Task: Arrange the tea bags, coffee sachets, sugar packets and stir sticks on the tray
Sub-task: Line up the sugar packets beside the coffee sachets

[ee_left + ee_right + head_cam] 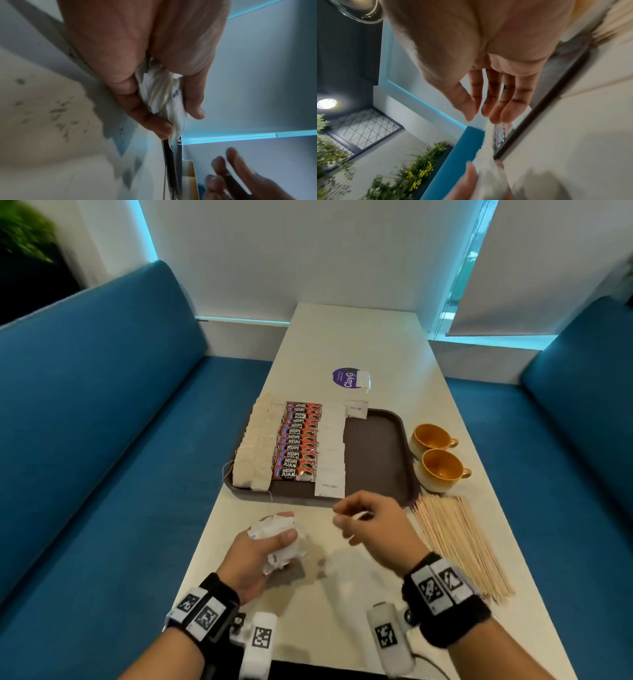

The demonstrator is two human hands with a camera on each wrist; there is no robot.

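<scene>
My left hand [279, 537] grips a crumpled bunch of white sugar packets [274, 523] just above the table, in front of the brown tray [373, 460]. The left wrist view shows the packets [161, 92] pinched between thumb and fingers. My right hand [356, 520] hovers at the tray's near edge, blurred; in the right wrist view its fingers [510, 108] are relaxed and hold nothing. On the tray lie rows of tea bags [258, 443], red coffee sachets [299, 443] and a column of sugar packets [332, 450]. The stir sticks [459, 542] lie on the table to the right.
Two orange cups [436, 453] stand right of the tray. One sugar packet [356, 409] lies on the tray's far rim, another [363, 380] on a purple sticker [342, 378] beyond it. The tray's right half is bare. Blue benches flank the narrow table.
</scene>
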